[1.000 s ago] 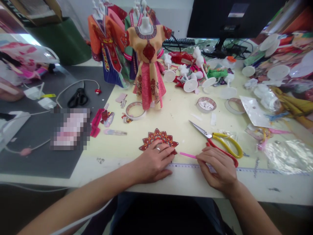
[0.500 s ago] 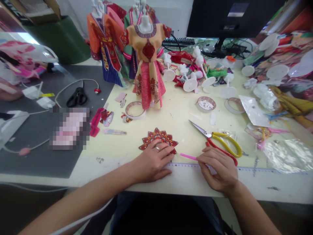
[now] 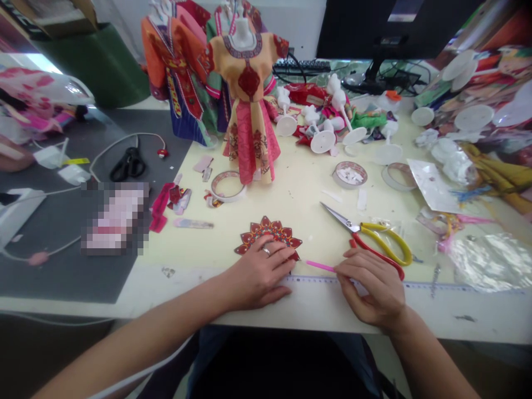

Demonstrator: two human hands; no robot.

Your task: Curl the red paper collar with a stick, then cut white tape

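My left hand (image 3: 260, 274) lies flat, fingers spread, over the lower part of a red patterned piece with pointed petals (image 3: 266, 226). Right of it, my right hand (image 3: 372, 285) pinches a thin pink stick (image 3: 319, 266), whose free tip points left and stops close to the piece's right corner. A ruler strip (image 3: 419, 286) runs along the table near both hands. Scissors with red and yellow handles (image 3: 386, 244) lie just beyond my right hand, their blades pointing up and to the left.
Dressed figures (image 3: 249, 100) stand at the back. Tape rolls (image 3: 228, 187), fabric scraps (image 3: 160, 208) and black scissors (image 3: 128, 164) lie on the left. White stands (image 3: 323, 141), another tape roll (image 3: 349, 175) and plastic bags (image 3: 490, 263) are on the right. A monitor (image 3: 390, 33) is behind.
The view has shifted slightly, so the standing figures appear a little further left. Both hands keep nearly the same pose, and the stick's tip stays beside the patterned piece.
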